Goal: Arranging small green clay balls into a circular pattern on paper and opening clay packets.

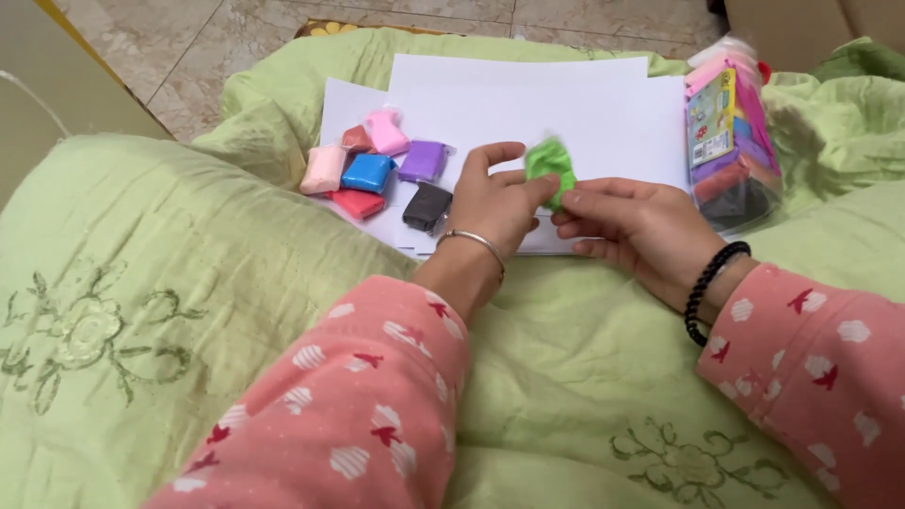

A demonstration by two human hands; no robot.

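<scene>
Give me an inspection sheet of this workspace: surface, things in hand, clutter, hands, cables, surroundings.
Surface: white paper sheets on a light green embroidered quilt.
Job's things: small green clay packet, pinched between both hands.
Clutter: seven small wrapped clay packets in pink, blue, purple, red and black on the paper; clear bag of multicoloured clay packs at the paper's right edge.
Hands: left hand with a metal bangle and right hand with a black bead bracelet, both gripping the packet.
Cables: nothing seen.
Surroundings: tiled floor beyond the quilt.

Pink patterned sleeves, silver bangle, black beaded bracelet
</scene>
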